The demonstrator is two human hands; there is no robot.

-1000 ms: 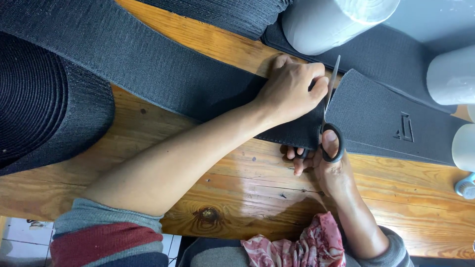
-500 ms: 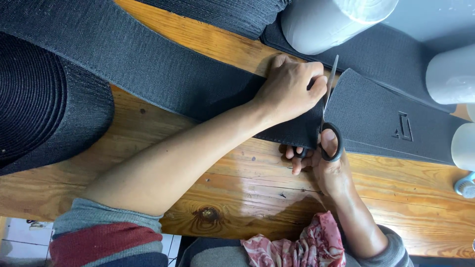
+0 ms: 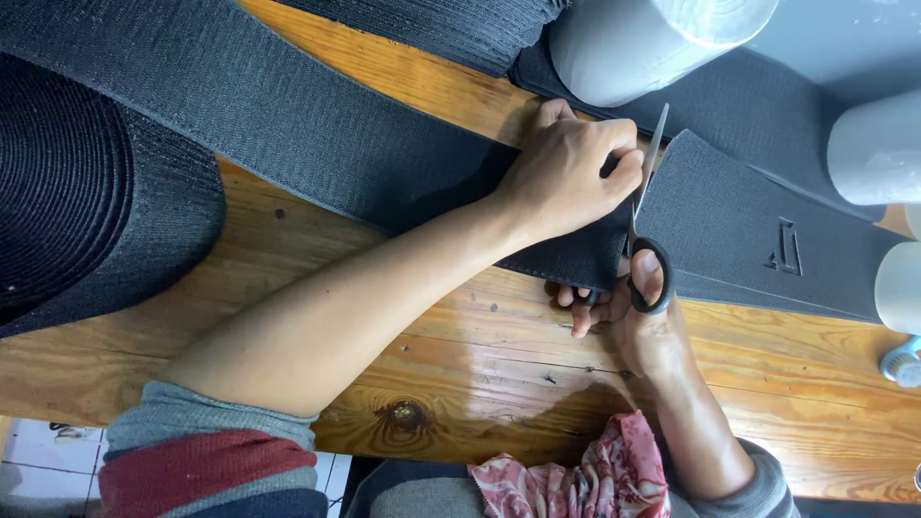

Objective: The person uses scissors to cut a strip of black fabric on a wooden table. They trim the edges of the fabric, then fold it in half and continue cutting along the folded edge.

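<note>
Beside the grey cone (image 3: 633, 43), the left hand (image 3: 571, 177) pins the black elastic band (image 3: 288, 125) to the surface (image 3: 460, 355) while the right hand (image 3: 633, 307), fingers closed through scissors (image 3: 645, 225), has cut nearly across.

**My arms and sleeves**

Both my forearms bare. My left hand (image 3: 566, 177) and my right hand (image 3: 638, 321) have no gloves or rings that I can see. Left knit sleeve (image 3: 206, 460) pushed up, banded grey, red, dark blue. Right grey sleeve (image 3: 767, 484) pushed up too. Red-and-white patterned cloth (image 3: 585, 480) at my lap.
</note>
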